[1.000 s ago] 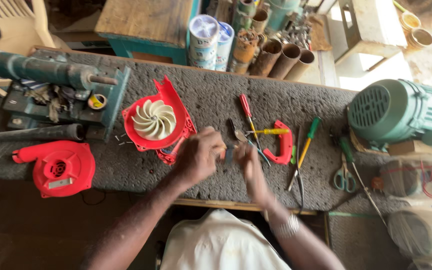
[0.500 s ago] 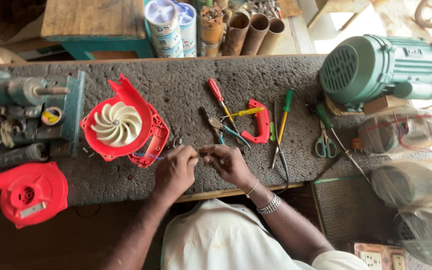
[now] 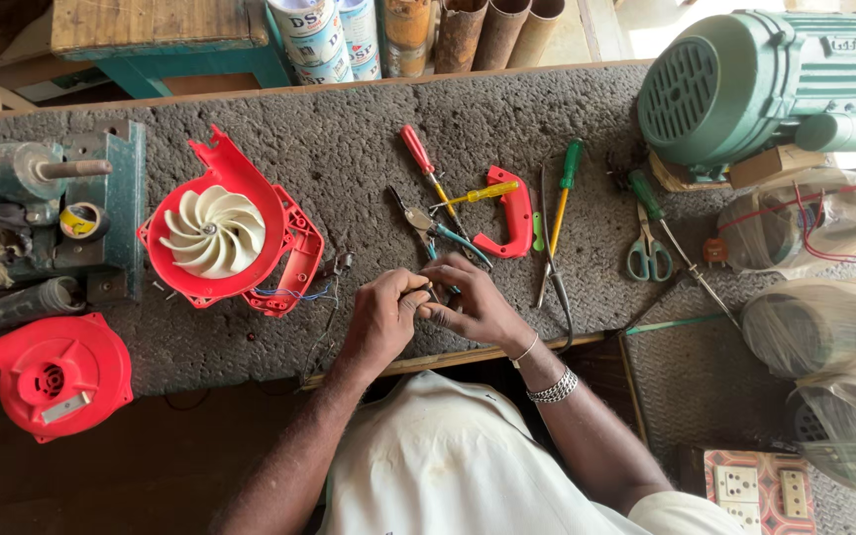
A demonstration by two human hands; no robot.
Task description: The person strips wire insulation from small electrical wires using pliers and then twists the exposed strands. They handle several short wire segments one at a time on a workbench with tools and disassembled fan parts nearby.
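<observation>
1. Both hands meet at the near edge of the workbench (image 3: 507, 109), directly in front of the person.
2. The left hand (image 3: 380, 315) is closed in a narrow pinch on a small dark part (image 3: 426, 293); what the part is cannot be told at this size.
3. The right hand (image 3: 476, 303) curls over the same part from the other side, fingertips touching it. The two hands are in contact.
4. The part lies between the fingertips, its long axis roughly across the bench. Neither hand is clearly nearer.
5. Thin wires (image 3: 294, 293) trail from the open red blower housing (image 3: 218, 230), with its white impeller (image 3: 208, 232), toward the left hand.
6. Pliers (image 3: 426, 224) lie just beyond the hands; a red-handled screwdriver (image 3: 426, 166) lies further back.
</observation>
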